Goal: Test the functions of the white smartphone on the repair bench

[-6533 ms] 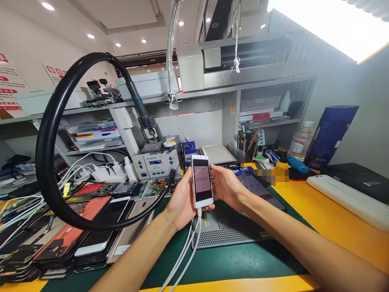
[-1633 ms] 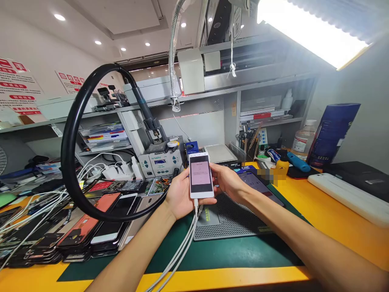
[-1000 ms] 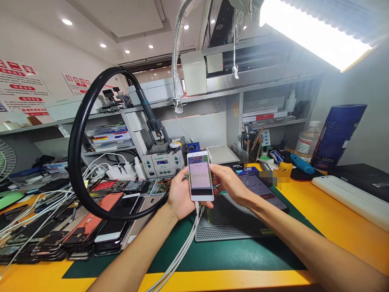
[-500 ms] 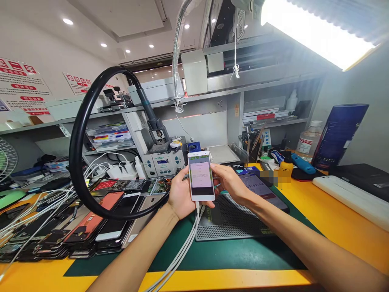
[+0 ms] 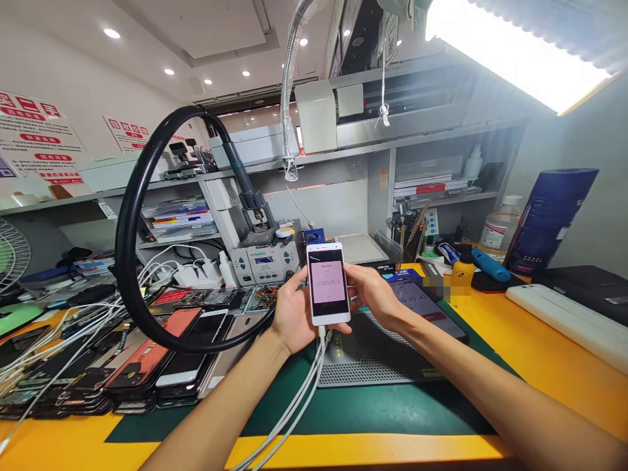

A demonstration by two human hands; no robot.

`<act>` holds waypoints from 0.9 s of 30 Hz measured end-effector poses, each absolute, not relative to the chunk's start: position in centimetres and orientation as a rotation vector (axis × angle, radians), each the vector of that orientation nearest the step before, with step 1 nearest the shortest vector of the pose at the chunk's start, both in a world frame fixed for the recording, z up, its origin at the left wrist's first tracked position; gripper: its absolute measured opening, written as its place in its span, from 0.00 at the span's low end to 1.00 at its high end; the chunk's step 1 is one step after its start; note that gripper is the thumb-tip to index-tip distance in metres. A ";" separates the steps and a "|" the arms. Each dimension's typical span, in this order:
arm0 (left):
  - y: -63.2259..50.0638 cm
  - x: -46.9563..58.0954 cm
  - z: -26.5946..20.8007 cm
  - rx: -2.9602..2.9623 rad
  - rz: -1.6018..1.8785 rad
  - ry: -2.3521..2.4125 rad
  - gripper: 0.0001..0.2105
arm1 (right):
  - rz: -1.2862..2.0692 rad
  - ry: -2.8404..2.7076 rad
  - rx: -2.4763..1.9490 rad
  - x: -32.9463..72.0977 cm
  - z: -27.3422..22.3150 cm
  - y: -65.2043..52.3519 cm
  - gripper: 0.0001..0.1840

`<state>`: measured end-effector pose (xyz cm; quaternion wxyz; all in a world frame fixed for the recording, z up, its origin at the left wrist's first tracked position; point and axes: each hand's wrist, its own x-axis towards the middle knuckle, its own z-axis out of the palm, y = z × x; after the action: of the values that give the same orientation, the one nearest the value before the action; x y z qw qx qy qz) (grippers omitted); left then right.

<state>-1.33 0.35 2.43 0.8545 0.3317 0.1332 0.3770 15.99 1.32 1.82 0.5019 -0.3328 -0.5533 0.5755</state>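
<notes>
A white smartphone (image 5: pixel 328 284) stands tilted up between my hands, its lit screen showing a pale pink box with small text. My left hand (image 5: pixel 294 314) is closed round its left edge and supports it from behind. On the right edge, my right hand (image 5: pixel 371 292) grips it too, with its fingers partly hidden behind the phone. White cables (image 5: pixel 305 399) run down toward me, one plugged into the phone's bottom. Beneath lies a grey perforated plate (image 5: pixel 375 366) on a green mat (image 5: pixel 383 412). A larger phone showing a timer (image 5: pixel 426 307) rests beyond my right wrist.
Stacks of phones and phone parts (image 5: pixel 191 353) cover the left of the bench. A thick black hose (image 5: pixel 125 229) loops from a soldering station (image 5: pixel 267 260). At right are a yellow bottle (image 5: pixel 462 269), a clear bottle (image 5: pixel 500 229) and a long white bar (image 5: pixel 569 320). A lamp (image 5: pixel 520 52) hangs overhead.
The phone's screen background has turned from greenish and grey to dark around the pink box. The view has shifted very slightly; both hands keep their hold.
</notes>
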 end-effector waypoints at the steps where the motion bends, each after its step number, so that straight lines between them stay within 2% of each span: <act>1: 0.3 -1.3 2.4 0.714 0.793 0.280 0.29 | 1.406 -1.321 -0.811 16.0 1.9 1.3 0.20; 12: 0.7 -0.9 1.9 0.714 0.798 0.375 0.29 | 1.716 -1.136 -0.945 16.3 2.7 1.6 0.19; 27: 2.4 -1.5 1.3 0.667 0.689 0.454 0.28 | 1.705 -1.208 -0.864 16.2 3.1 1.1 0.18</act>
<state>-1.55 2.42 1.29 0.8626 0.3179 0.2163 0.3287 16.18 1.07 3.13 0.4260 -0.3457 -0.4832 0.6823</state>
